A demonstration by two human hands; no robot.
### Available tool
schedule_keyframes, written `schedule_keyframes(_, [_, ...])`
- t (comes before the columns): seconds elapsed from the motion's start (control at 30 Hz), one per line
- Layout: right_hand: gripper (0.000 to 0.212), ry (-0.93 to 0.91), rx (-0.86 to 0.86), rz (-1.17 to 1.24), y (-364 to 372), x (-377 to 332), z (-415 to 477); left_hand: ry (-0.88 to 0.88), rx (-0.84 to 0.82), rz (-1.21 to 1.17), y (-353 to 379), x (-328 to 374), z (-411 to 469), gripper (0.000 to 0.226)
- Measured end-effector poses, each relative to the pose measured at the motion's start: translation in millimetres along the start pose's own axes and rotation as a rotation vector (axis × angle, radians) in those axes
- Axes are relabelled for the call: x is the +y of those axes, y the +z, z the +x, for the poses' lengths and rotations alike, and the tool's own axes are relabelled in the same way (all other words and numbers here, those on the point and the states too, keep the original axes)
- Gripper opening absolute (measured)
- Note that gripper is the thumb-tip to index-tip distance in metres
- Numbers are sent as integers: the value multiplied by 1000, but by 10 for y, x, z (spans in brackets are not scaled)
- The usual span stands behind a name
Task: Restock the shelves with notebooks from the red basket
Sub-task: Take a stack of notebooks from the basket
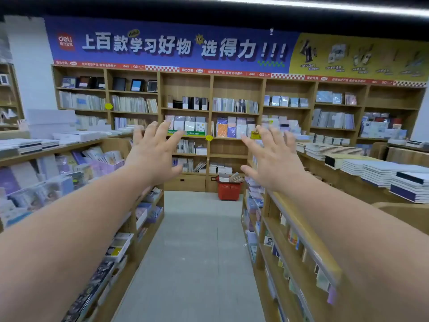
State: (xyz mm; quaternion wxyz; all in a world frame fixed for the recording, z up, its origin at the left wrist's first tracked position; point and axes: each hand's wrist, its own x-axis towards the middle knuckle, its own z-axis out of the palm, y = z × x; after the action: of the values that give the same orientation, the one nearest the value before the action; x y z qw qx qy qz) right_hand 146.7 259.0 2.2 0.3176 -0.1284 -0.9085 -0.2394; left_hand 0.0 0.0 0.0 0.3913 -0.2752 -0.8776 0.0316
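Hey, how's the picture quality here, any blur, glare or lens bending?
Head view: the wide lens bows the blue banner and back shelves; the left hand and right hand smear at the fingers from motion; the ceiling light strip is blown out; the red basket at the aisle's end looks fairly sharp; lighting is even.

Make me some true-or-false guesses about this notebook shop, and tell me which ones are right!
1. The red basket stands on the floor at the foot of the far wall shelves. True.
2. The left hand holds a notebook. False: its fingers are spread and it holds nothing.
3. The basket is empty. False: notebooks stick out of its top.
4. The right hand is spread open in the air, far from the basket. True.
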Motion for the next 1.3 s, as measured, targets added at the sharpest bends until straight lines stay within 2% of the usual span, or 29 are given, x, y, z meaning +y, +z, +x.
schedule_keyframes(0.27, [75,-17,-57,23,756,-80,484,33,-3,11,658,55,498,89])
schedule_keyframes(0.77, [76,52,-217,76,2780,-633,2744,119,-111,-56,3143,-469,2505,86])
schedule_keyframes(1.0, [73,49,-271,115,4005,-636,3566,131,-163,-90,4404,-439,3448,87])
schedule_keyframes(1.3, [74,14,-298,139,5898,-91,4702,115,-260,-78,5941,169,4742,87])
